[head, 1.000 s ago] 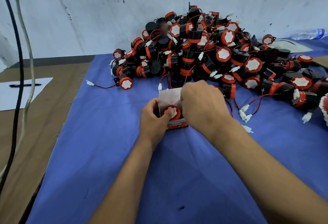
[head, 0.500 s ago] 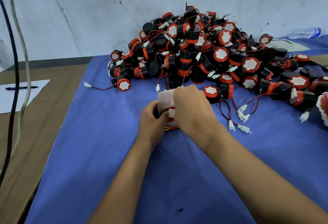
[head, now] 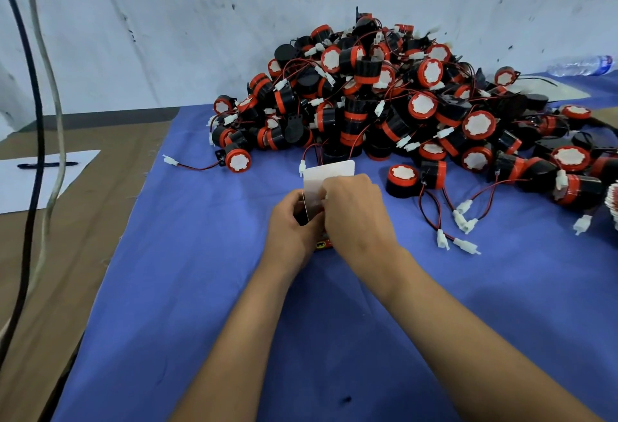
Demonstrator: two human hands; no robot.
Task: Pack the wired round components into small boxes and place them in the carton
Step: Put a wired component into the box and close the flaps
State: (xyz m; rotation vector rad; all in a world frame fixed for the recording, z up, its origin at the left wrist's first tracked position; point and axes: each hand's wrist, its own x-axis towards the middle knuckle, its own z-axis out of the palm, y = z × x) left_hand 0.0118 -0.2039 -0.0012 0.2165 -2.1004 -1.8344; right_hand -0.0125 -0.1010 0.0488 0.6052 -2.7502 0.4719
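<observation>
1. Small box (head: 329, 175): body mostly hidden behind both hands; only the white flap and a red corner show.
2. Box contents: covered by the right hand (head: 354, 212).
3. Pile of components (head: 384, 97): cut off at right edge.
4. Bottle (head: 580, 65): blurred, label unreadable.

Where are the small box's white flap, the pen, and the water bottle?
white flap (head: 329, 172), head view, upper middle of the flap.
pen (head: 46, 164), head view, its barrel.
water bottle (head: 580, 66), head view, mid-body.

We see a blue cloth (head: 200, 288) spread over a brown tabletop (head: 83, 221), a white sheet of paper (head: 30, 184) at left with a dark pen (head: 46, 164) on it, two hanging cables (head: 36, 87) black and grey, a clear plastic bottle (head: 582, 65) lying far right, a scuffed white wall (head: 167, 20) behind.
</observation>
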